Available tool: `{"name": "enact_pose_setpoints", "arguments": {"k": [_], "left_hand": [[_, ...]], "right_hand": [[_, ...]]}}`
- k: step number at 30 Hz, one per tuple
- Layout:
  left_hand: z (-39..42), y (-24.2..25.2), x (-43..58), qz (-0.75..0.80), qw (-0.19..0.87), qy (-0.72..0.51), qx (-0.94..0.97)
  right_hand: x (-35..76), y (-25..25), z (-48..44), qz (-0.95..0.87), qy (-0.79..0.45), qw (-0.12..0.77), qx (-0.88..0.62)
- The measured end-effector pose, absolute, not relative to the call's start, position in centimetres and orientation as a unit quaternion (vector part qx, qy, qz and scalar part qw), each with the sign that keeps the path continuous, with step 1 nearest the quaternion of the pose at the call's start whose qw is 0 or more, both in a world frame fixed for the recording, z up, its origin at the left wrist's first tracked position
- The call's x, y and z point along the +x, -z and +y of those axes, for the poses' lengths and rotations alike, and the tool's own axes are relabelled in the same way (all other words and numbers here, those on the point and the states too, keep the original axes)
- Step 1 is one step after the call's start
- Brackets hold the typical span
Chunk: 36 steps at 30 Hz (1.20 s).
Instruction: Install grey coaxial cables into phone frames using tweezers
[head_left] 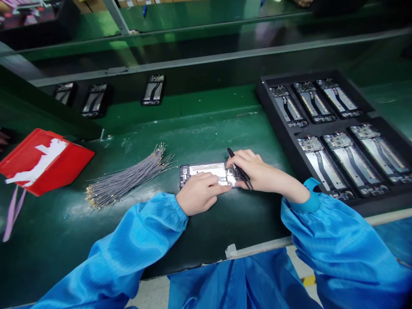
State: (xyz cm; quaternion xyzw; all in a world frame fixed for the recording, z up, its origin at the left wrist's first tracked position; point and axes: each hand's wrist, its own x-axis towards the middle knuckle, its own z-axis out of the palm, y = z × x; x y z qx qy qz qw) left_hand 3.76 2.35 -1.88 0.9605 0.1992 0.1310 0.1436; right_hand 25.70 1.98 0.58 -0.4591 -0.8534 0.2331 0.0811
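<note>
An opened phone body lies sideways on the green bench, its silver battery bay and circuit board exposed. My left hand rests over its near edge and holds it down, the index finger stretched toward the board; the other fingers are curled. In my right hand is a pair of black tweezers, slanting across the board end of the phone. The right thumb and a fingertip touch the phone near the board. To the left lies a bundle of thin grey cables with gold-coloured ends.
At right stands a black tray holding several opened phones. More phone bodies sit along the back ledge. A red bin with white tape stands at left beside a dark green post. A metal rail crosses behind.
</note>
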Motion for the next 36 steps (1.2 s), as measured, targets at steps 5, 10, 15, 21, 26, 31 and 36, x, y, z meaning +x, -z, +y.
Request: {"name": "enact_pose_setpoints", "arguments": {"k": [5, 10, 15, 21, 26, 31, 36], "left_hand": [[2.4, 1.9, 3.7, 0.201, 0.142, -0.126, 0.961], [2.4, 1.9, 3.7, 0.193, 0.116, -0.126, 0.966], [2.3, 1.9, 3.7, 0.202, 0.130, -0.152, 0.959], [2.3, 1.8, 3.8, 0.213, 0.196, -0.181, 0.940], [2.3, 1.9, 3.7, 0.212, 0.217, -0.187, 0.934], [2.4, 1.9, 3.8, 0.210, 0.221, -0.184, 0.934], [2.4, 1.8, 3.9, 0.213, 0.233, -0.183, 0.931]], "right_hand": [[25.4, -0.6, 2.0, -0.856, -0.210, 0.064, -0.469], [25.5, -0.4, 1.9, -0.852, -0.224, 0.085, -0.465], [25.5, -0.3, 2.0, -0.852, -0.222, 0.084, -0.467], [25.0, -0.4, 2.0, -0.849, -0.204, 0.075, -0.481], [24.7, -0.3, 2.2, -0.848, -0.192, 0.064, -0.490], [24.6, -0.3, 2.8, -0.848, -0.194, 0.037, -0.492], [24.6, -0.4, 3.1, -0.846, -0.206, 0.023, -0.492]]}}
